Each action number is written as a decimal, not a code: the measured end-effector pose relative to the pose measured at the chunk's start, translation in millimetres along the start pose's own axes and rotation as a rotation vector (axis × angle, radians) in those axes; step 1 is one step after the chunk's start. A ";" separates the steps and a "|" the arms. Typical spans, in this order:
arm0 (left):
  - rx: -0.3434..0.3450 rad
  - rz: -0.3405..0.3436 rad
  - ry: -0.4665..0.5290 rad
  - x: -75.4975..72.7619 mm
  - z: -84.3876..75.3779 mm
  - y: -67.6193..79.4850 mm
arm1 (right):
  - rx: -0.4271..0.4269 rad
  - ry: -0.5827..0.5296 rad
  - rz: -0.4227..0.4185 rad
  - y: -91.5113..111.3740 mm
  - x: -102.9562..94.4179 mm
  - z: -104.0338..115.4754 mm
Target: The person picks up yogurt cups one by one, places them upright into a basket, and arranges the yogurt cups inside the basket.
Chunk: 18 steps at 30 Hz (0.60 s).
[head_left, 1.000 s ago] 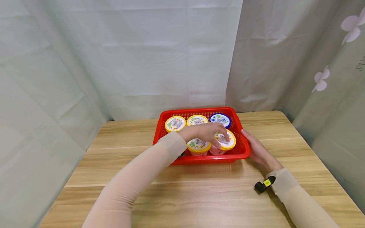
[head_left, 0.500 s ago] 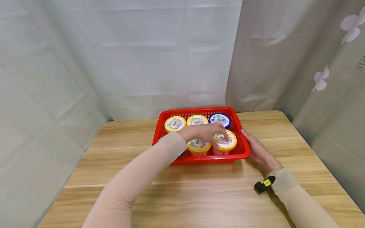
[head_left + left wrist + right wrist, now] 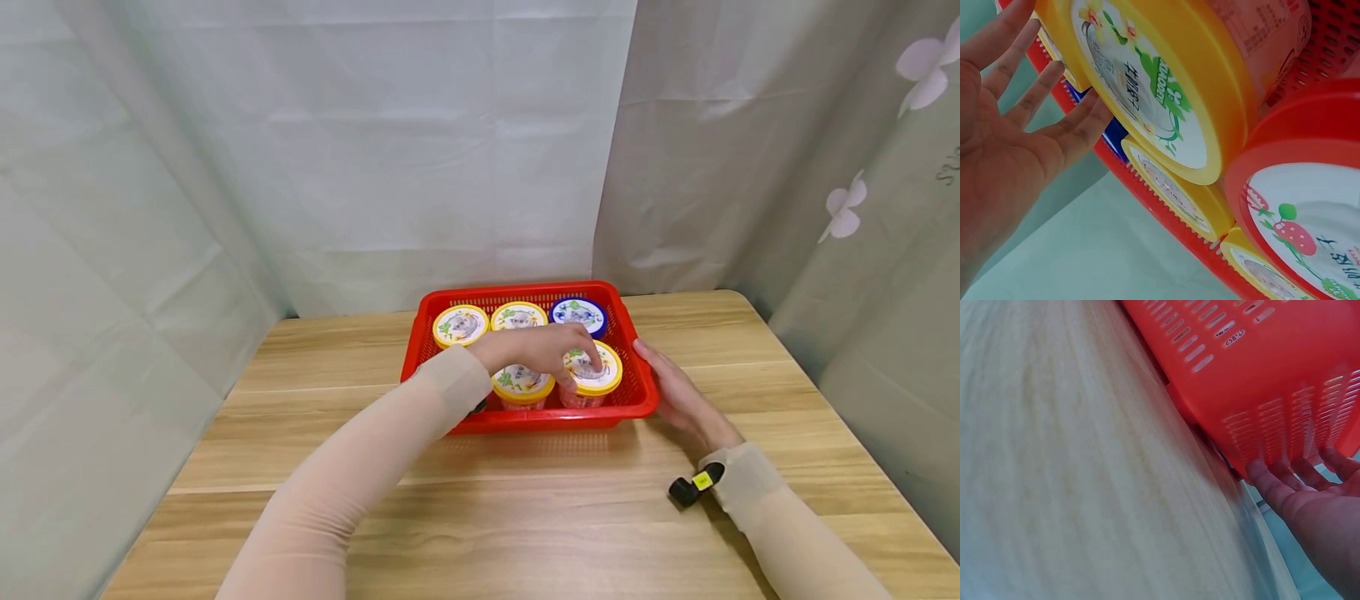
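Note:
In the head view my left hand (image 3: 546, 346) reaches over the front right tub (image 3: 605, 382), which has a yellow lid and stands upright in a red basket (image 3: 536, 422). The left wrist view shows this hand's fingers extended and spread beside the yellow lids, not wrapped round a tub. My right hand (image 3: 673, 390) is at the basket's right end, with its thumb up by the rim. Seen from the right wrist, the fingertips (image 3: 1259, 469) touch the slotted side wall. My left forearm hides the basket's front left part.
Also in the basket are a front middle yellow-lidded tub (image 3: 522, 384), two back yellow-lidded ones, a blue-lidded tub (image 3: 579, 317) and a red-lidded strawberry tub (image 3: 1300, 225). The basket stands on a wooden table (image 3: 525, 517), near the curtain (image 3: 390, 150) behind.
The front right tub has shifted slightly right and straightened up since a second ago; it looks the same as half a second ago. Both hands and the basket have stayed nearly in place.

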<state>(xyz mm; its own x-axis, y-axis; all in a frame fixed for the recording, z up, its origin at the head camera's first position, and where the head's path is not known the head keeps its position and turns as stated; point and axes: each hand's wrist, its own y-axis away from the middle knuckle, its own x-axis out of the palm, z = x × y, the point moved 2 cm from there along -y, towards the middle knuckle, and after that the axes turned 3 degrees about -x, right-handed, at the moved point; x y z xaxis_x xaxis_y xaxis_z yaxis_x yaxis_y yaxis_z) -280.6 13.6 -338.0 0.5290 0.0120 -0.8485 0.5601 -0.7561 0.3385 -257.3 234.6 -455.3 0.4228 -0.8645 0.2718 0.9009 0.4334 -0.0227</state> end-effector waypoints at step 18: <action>0.036 -0.079 -0.023 -12.4 1.4 17.4 | 0.036 -0.001 -0.023 1.3 2.6 4.1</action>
<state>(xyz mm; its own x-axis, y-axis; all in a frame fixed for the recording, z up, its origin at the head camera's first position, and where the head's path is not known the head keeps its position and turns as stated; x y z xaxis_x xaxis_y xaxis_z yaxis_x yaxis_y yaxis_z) -278.3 -0.6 -322.2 0.4690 0.0582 -0.8813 0.5763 -0.7763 0.2554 -255.4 234.0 -450.7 0.4020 -0.8742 0.2725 0.9063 0.4223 0.0178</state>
